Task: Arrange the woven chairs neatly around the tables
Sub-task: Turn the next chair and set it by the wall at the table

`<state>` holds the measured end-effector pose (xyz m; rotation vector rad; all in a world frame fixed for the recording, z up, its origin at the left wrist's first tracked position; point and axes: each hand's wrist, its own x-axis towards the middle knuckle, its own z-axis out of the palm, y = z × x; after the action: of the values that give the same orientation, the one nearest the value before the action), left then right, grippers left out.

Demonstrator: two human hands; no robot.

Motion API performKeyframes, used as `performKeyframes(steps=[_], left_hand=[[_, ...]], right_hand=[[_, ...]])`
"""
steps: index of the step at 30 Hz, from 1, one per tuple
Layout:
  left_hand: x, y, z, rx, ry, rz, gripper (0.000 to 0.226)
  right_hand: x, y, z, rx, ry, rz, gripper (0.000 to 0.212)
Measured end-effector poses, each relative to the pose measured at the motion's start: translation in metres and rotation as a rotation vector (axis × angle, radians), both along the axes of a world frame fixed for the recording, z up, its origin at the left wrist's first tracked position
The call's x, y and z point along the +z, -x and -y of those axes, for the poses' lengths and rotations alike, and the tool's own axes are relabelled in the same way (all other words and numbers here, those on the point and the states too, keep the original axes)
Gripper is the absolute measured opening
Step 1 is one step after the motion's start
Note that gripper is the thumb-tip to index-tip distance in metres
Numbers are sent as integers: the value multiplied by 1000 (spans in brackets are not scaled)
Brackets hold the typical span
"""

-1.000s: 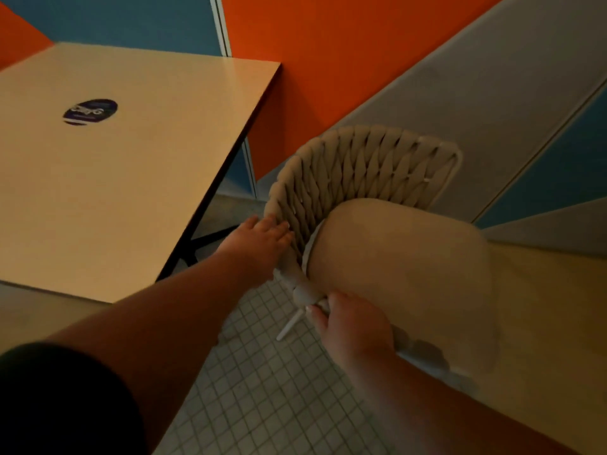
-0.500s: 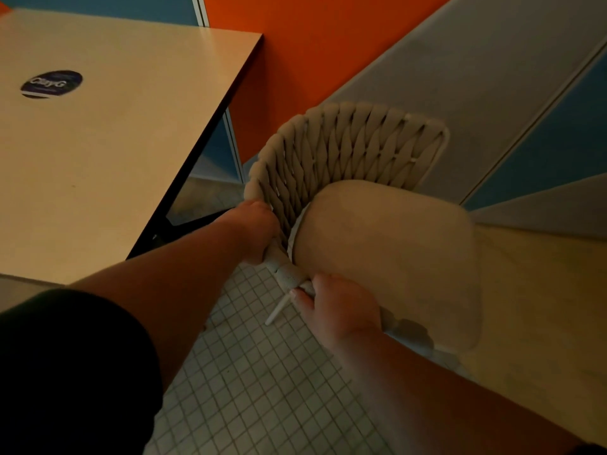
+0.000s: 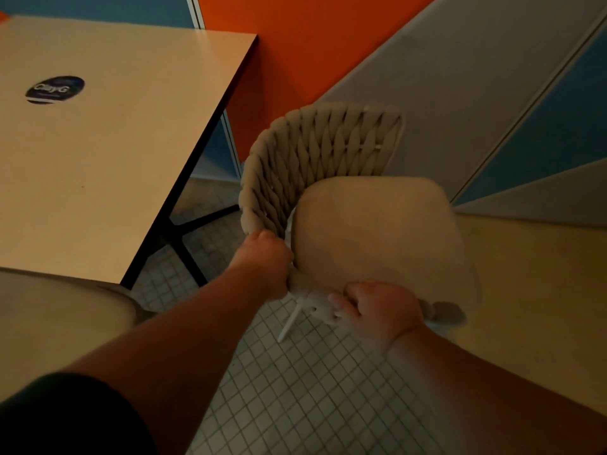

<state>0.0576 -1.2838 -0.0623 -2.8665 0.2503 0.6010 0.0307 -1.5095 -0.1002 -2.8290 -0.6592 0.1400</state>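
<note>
Both hands grip the chair: left hand on woven back, right hand on seat rim, fingers wrapped. Chair off counter's right corner. I'd swing it square, legs clear.

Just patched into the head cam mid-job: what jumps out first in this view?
The woven chair dominates the centre, gripped by both hands: the left hand on the lower end of its braided backrest, the right hand on the frame at the near edge of its cushion. Left of it sits a pale table bearing a dark round sticker, against a bright orange wall.
</note>
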Motion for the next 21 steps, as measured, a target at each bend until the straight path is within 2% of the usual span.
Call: performKeyframes(steps=[2,7,13,18,21], left_hand=[[-1,14,15,60,17,-16,36],[-2,41,52,230,72,-22,39],[-6,57,106,333,145,-24,29],[-10,53,123,338,180,-24,27],[-6,52,116,256,201,-42,32]], right_hand=[[-1,-3,15,9,26,26,83],[-2,-12,48,58,56,65,65],[-7,-42,100,160,84,223,47],[-14,-62,121,221,121,182,47],[-14,-63,120,213,120,144,48]])
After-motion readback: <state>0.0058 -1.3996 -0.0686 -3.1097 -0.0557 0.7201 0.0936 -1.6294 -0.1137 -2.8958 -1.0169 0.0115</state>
